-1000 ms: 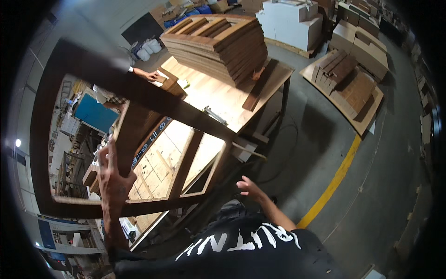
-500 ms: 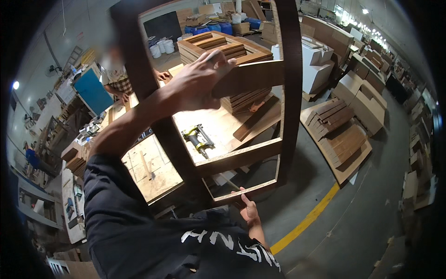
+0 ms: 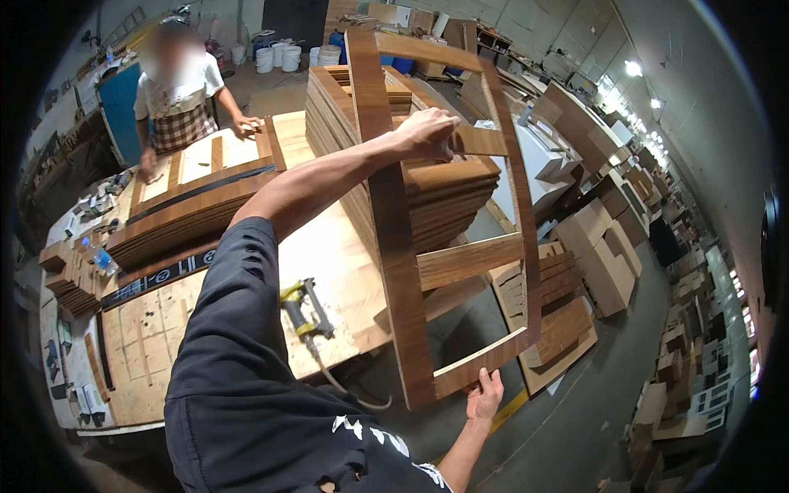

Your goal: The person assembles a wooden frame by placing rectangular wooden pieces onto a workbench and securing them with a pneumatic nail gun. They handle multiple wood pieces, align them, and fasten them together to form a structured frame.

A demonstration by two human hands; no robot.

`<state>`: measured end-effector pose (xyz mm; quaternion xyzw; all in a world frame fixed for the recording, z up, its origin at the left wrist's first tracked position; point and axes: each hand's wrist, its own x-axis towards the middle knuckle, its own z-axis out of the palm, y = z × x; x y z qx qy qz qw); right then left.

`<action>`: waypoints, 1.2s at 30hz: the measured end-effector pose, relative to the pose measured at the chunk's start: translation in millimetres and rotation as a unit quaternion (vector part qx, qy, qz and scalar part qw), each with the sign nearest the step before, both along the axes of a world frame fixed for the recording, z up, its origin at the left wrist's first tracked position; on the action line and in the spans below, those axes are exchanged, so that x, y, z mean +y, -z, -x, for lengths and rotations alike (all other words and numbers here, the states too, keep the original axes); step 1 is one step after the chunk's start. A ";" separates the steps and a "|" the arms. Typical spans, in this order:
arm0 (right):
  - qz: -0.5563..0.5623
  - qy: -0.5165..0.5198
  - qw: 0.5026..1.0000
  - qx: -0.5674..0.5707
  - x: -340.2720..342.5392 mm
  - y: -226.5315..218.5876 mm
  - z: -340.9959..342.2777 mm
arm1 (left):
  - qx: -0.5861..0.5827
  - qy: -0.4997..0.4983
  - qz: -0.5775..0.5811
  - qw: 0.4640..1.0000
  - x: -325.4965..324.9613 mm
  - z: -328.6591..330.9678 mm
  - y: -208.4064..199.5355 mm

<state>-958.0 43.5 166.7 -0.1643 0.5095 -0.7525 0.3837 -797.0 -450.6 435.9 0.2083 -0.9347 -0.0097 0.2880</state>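
A brown wooden frame with several crossbars is held up, tilted, in front of me. Across its upper part reaches my left hand, its fingers closed on a crossbar. Low down, my right hand grips the bottom rail, thumb on the near face. Just behind the raised frame stands a stack of similar brown frames on the workbench. A yellow-green and black nail gun with a hose lies on the bench beside my left arm.
Across the bench a person has both hands near another frame. More stacked brown pieces and a water bottle are at the left. Wooden boards on a panel and cartons stand on the floor to the right.
The raised frame has swung away from me and to the right, with both hands still on it. My view has turned, showing more of the bench and the other person.
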 end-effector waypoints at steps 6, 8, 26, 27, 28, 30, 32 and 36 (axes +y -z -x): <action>0.009 0.018 0.998 0.053 -114.9 -73.4 28.4 | 0.061 0.013 -0.066 0.996 -159.9 20.4 51.8; 0.011 0.016 0.998 0.063 -149.1 -92.3 45.2 | 0.035 -0.020 -0.063 0.997 -197.0 29.5 42.1; -0.161 -0.126 0.977 -0.056 -244.1 -18.1 88.5 | -0.161 -0.018 -0.194 0.968 -121.8 41.7 125.0; -0.185 -0.108 0.974 -0.078 -226.9 -3.5 85.6 | -0.112 -0.019 -0.188 0.976 -114.8 39.8 125.1; -0.190 -0.093 0.973 -0.097 -206.5 12.7 83.1 | -0.067 -0.019 -0.181 0.981 -106.7 39.1 123.6; -0.191 -0.035 0.972 -0.130 -157.9 38.3 76.8 | -0.160 -0.031 -0.196 0.967 -70.8 49.7 114.0; -0.199 0.026 0.965 -0.170 -112.8 67.5 68.7 | -0.220 -0.102 -0.055 0.969 -36.6 55.1 126.2; -0.196 0.079 0.949 -0.234 -36.5 113.5 51.5 | -0.191 -0.105 -0.177 0.960 -40.0 73.9 114.3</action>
